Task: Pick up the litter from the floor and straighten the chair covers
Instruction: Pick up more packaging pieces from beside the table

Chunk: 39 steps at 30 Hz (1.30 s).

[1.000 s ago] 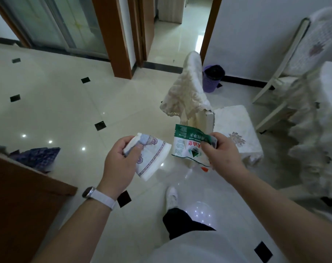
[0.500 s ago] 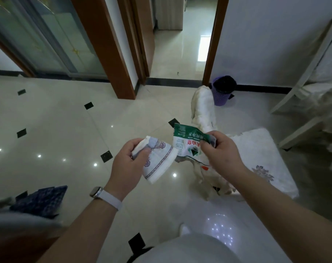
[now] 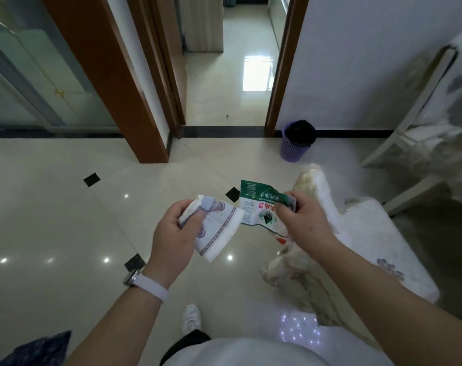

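Note:
My left hand [image 3: 175,235] grips a white paper cup [image 3: 219,231] with a purple pattern, held on its side at mid-frame. Just to its right, my right hand [image 3: 302,223] pinches a crumpled green and white bottle label [image 3: 259,204]. Both pieces of litter hang above the tiled floor, close together. A chair [image 3: 362,249] with a white lace cover stands directly under my right forearm; its back cover [image 3: 314,180] is rumpled and hangs unevenly. A purple waste basket [image 3: 295,146] with a black liner stands against the wall ahead, beside the doorway.
A second white chair [image 3: 420,112] with a lace cover leans at the right wall. An open doorway [image 3: 232,75] with brown frames leads to a corridor ahead. Glass sliding doors [image 3: 26,83] fill the left. A dark blue cloth [image 3: 37,350] lies at the bottom left. My shoe [image 3: 191,317] is below.
I have walked forward towards the doorway and the purple basket; the covered chair has slid down and right in view. Both hands keep their hold on the cup and the label.

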Each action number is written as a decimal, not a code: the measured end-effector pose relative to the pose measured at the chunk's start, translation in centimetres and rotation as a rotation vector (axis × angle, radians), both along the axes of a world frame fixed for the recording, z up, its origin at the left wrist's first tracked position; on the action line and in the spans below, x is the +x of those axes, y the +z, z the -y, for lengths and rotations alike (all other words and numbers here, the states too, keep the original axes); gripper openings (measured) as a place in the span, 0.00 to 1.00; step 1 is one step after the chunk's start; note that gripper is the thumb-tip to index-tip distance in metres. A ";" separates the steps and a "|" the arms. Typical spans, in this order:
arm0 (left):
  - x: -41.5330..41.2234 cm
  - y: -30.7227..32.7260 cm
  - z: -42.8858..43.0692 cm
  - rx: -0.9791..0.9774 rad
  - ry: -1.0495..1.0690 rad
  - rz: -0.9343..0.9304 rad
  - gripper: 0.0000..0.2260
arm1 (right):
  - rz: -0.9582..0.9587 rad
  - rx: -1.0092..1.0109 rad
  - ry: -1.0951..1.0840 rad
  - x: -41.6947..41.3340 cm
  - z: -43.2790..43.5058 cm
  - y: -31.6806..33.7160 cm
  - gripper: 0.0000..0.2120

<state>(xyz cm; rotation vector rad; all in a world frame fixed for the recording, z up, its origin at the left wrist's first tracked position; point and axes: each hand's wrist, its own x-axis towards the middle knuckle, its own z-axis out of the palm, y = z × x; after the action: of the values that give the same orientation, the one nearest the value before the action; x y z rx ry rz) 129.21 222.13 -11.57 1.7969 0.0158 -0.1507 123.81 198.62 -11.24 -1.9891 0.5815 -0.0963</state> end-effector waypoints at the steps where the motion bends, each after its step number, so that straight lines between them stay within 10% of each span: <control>1: 2.1 0.2 -0.9 -0.006 -0.027 -0.005 0.04 | -0.006 0.004 -0.030 1.5 -0.9 0.2 0.06; 13: 20.8 0.3 -5.3 -0.003 -0.258 -0.073 0.04 | -0.019 -0.028 -0.289 12.1 -5.3 1.8 0.07; 39: 46.3 2.8 26.0 0.071 -0.514 -0.023 0.06 | 0.027 0.143 -0.505 36.1 23.2 0.5 0.03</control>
<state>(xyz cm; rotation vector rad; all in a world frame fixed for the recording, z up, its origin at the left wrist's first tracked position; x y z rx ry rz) 175.53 196.18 -8.75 1.8379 -0.4306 -0.5424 159.96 175.46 -10.79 -1.6637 1.0335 -0.3783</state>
